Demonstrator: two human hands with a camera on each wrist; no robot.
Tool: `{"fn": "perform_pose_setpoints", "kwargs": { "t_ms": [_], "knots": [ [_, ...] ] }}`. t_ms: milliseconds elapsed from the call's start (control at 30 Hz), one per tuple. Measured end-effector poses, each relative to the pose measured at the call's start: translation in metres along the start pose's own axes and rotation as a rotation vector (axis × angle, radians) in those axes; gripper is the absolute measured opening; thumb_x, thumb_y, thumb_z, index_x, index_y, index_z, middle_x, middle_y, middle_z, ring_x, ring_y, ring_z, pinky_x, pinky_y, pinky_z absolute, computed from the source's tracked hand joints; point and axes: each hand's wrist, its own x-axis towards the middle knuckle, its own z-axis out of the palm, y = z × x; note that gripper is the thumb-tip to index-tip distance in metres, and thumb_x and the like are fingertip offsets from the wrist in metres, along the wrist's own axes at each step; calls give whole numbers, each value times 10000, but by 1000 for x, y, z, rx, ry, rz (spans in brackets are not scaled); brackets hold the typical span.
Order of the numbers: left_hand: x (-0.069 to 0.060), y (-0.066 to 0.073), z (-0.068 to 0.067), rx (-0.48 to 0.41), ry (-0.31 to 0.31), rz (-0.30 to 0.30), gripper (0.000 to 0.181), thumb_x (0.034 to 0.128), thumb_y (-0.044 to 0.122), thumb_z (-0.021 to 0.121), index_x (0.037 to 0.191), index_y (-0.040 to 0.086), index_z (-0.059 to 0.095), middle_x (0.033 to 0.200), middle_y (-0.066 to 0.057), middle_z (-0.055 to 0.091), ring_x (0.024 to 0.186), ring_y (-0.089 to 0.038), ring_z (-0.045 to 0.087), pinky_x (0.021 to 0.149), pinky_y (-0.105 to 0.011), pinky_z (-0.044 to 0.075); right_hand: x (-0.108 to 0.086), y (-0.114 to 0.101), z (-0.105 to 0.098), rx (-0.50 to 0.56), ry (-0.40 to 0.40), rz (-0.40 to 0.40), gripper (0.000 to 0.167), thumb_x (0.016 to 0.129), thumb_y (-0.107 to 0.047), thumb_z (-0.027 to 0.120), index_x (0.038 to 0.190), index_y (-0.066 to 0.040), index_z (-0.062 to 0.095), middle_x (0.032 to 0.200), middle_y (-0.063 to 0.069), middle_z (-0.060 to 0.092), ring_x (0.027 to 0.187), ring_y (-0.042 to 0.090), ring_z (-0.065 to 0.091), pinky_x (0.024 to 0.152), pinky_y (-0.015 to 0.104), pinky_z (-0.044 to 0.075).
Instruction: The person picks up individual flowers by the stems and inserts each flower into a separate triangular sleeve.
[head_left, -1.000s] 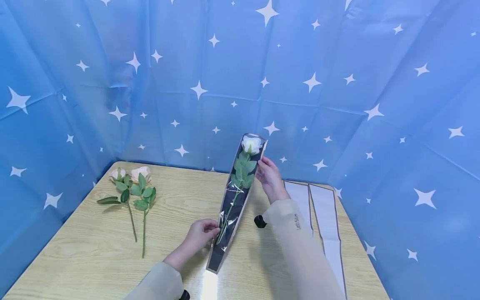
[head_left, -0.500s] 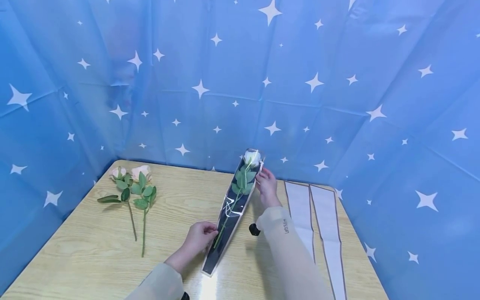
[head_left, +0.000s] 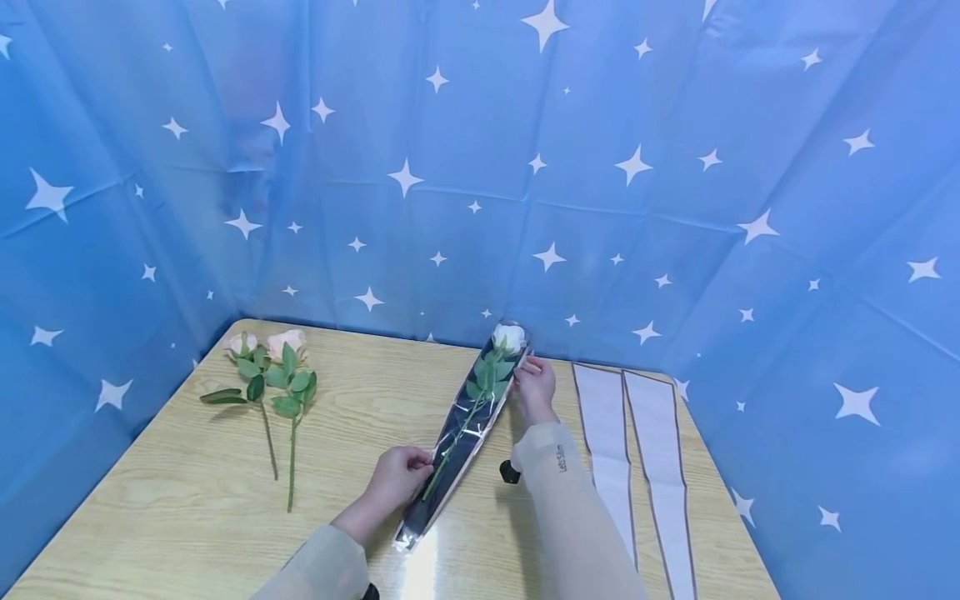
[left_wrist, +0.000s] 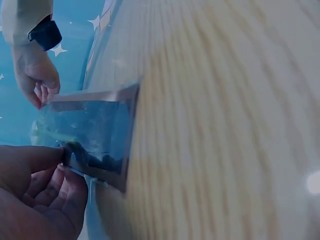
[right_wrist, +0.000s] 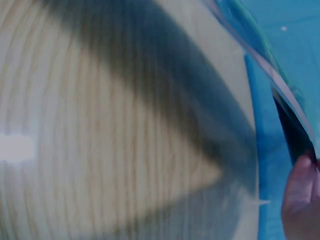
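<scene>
A white rose with green leaves lies inside a long tapered flower sleeve, clear at the front with a dark back and pale edging. My left hand pinches the sleeve's left edge near its narrow lower end; in the left wrist view, thumb and fingers meet on that edge. Up near the bloom, my right hand grips the right edge of the sleeve. Only part of the right hand enters the right wrist view, with fingertips at the edge. The sleeve slants, its wide end farther from me.
Two pale pink roses with green stems lie on the left of the wooden table. Two flat white sleeves with dark edging lie at the right. A blue star-printed curtain hangs behind the table.
The sleeve with the white rose has come down toward the table, its top end lowering and its narrow end shifting slightly left. My right hand has lowered with it; both hands keep their hold.
</scene>
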Motion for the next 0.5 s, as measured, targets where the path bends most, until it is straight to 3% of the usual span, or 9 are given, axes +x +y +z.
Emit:
{"fn": "perform_pose_setpoints", "kwargs": {
  "t_ms": [133, 233, 367, 500],
  "knots": [
    [-1, 0, -1, 38, 6, -16, 77, 791, -7, 691, 868, -12, 700, 761, -53, 680, 681, -100, 599, 620, -223, 519, 0, 6, -4, -87, -95, 75, 477, 865, 63, 554, 1328, -3, 458, 1236, 208, 562, 937, 283, 620, 857, 399, 530],
    [-3, 0, -2, 28, -12, -23, 81, 778, -13, 693, 857, -28, 699, 736, -57, 678, 653, -94, 590, 593, -223, 513, 0, 11, -4, -140, -219, 116, 535, 884, 57, 525, 1398, -2, 389, 1351, 226, 486, 1147, 354, 543, 970, 452, 472],
    [-6, 1, -1, -5, -65, -27, 97, 772, -4, 697, 858, -48, 696, 723, -72, 685, 614, -84, 593, 545, -211, 511, -1, 15, -5, -246, -359, 129, 570, 900, 34, 509, 1438, 8, 324, 1431, 234, 386, 1203, 372, 498, 967, 446, 475],
    [-6, 1, 2, -35, -98, -34, 110, 771, 2, 703, 860, -61, 690, 713, -79, 687, 575, -82, 593, 507, -211, 509, -6, 14, -4, -370, -411, 120, 571, 918, -13, 512, 1450, 1, 306, 1469, 233, 333, 1164, 346, 518, 918, 417, 503]
  ]
}}
